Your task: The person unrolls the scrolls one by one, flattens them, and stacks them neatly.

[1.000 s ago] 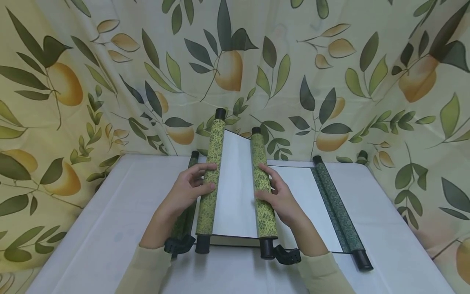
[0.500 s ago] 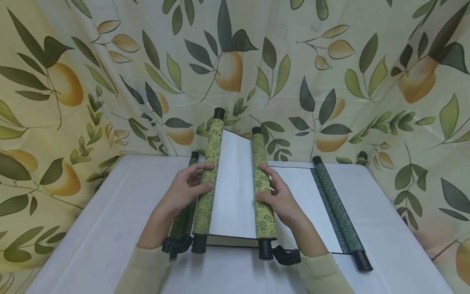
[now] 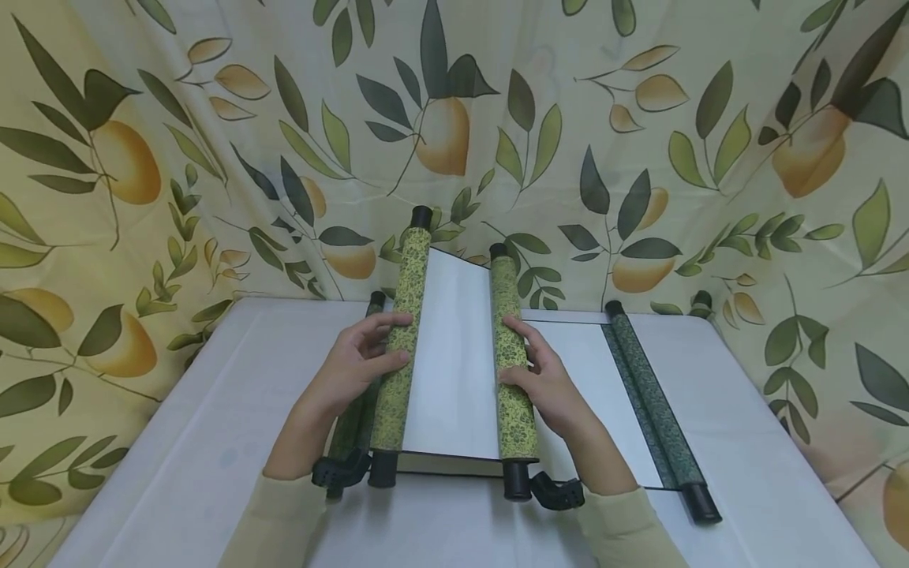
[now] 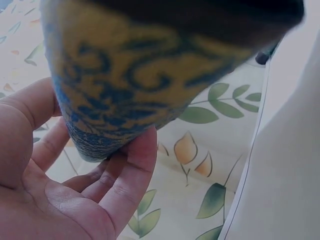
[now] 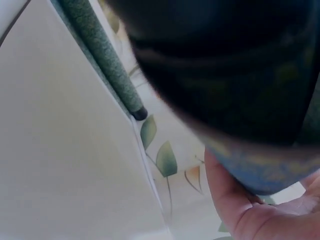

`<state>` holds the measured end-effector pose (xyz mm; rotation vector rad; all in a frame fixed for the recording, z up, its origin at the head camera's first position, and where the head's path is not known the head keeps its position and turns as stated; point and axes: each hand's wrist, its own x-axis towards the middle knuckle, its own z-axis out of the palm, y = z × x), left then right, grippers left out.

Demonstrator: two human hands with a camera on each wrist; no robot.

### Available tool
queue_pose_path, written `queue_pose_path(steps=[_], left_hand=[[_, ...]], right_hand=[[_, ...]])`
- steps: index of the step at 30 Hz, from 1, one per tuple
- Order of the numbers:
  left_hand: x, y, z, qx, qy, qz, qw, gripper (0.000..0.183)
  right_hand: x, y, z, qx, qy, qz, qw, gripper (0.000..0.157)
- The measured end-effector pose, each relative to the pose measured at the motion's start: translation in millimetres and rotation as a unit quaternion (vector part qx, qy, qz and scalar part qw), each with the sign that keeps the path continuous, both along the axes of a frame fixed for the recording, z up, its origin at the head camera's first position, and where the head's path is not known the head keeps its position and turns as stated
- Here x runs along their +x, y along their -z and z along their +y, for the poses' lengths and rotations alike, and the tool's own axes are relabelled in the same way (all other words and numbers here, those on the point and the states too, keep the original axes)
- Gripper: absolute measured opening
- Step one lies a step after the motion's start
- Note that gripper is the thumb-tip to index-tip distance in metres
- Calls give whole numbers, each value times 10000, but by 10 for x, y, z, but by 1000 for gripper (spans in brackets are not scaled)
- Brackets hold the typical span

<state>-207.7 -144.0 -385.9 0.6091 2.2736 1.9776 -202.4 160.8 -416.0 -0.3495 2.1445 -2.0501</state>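
Note:
In the head view my left hand [image 3: 348, 367] grips the left roller [image 3: 410, 276] of a yellow-green patterned scroll, thumb and fingers around it. My right hand [image 3: 548, 386] holds the matching right roller [image 3: 517, 422] in the same way. Between the rollers stretches a strip of blank white paper [image 3: 454, 355]. This scroll is tilted, far end raised, above the table. In the left wrist view, fingers curl under the patterned roller [image 4: 120, 85]. The black end cap [image 5: 225, 75] fills much of the right wrist view, with the right thumb and fingers partly hidden behind the roller.
Under the held scroll lies a second, dark green scroll, spread out on the white table [image 3: 177, 418]. Its right roller [image 3: 656, 406] and white sheet [image 3: 592, 379] show; its left roller [image 3: 355, 426] is partly covered. A leaf-and-fruit patterned curtain [image 3: 540, 47] hangs behind.
My left hand and the left roller have shifted slightly left. The right roller ends a touch further right, so the white strip between them looks a little wider.

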Motion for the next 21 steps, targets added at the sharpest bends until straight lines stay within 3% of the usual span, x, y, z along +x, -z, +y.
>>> queue_pose_path(steps=[21], left_hand=[[-34,-5,-26,42,38,-35,10000,47]], right_hand=[[-16,-18,36,81,-102,-61,9999,78]])
